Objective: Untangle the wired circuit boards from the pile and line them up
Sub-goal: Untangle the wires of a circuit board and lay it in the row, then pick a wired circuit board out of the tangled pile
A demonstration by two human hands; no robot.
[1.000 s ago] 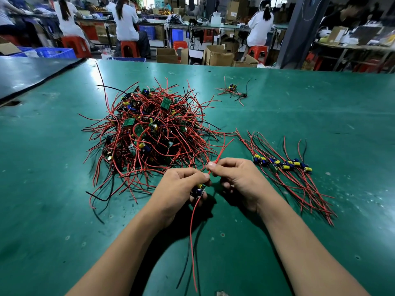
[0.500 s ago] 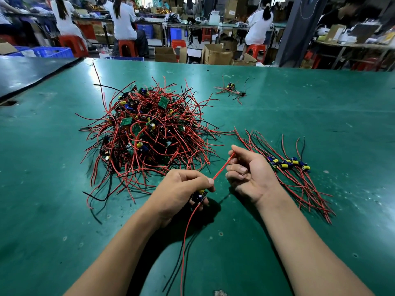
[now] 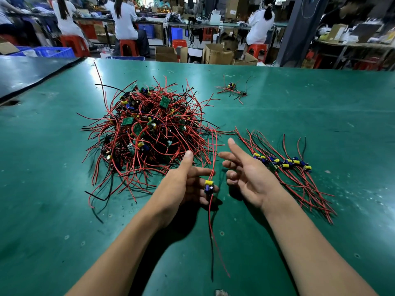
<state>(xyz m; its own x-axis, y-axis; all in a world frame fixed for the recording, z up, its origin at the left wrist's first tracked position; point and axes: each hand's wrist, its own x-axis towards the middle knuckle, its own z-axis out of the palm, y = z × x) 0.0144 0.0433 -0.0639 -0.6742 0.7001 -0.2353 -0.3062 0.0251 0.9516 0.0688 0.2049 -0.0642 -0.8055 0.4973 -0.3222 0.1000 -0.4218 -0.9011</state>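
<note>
One loose board (image 3: 209,185) (yellow cap, blue part) is out of the pile (image 3: 149,133) and sitting across the fingertips of the left hand (image 3: 181,185), pretty much dead centre. The left grip is spread: straight fingers, thumb (image 3: 187,159) sticking up toward 12 and not on the board. So it's carried rather than pinched, though I can't tell if two fingers are lightly squeezing it.

Its red leads (image 3: 214,146) arc up toward 12 over the near edge of the pile, and the other ends trail down toward 6. My guess is it's held up off the counter (image 3: 320,116) so the wires hang free and straighten out instead of snagging again.

The right hand (image 3: 248,176) is just at 3 o'clock of the board. Its grip is spread too, palm facing in, holding nothing. It looks poised to take the board or comb the leads.

The pile is at 11 o'clock from the hands, one big red knot. The finished row (image 3: 282,163) lies at 2 o'clock of the right hand, boards side by side, wires fanned toward 5. That's a handy drop zone for that hand. There's a small stray clump (image 3: 232,88) far off at 1 o'clock.

I'd say it's early days, since most boards are in the knot.
</note>
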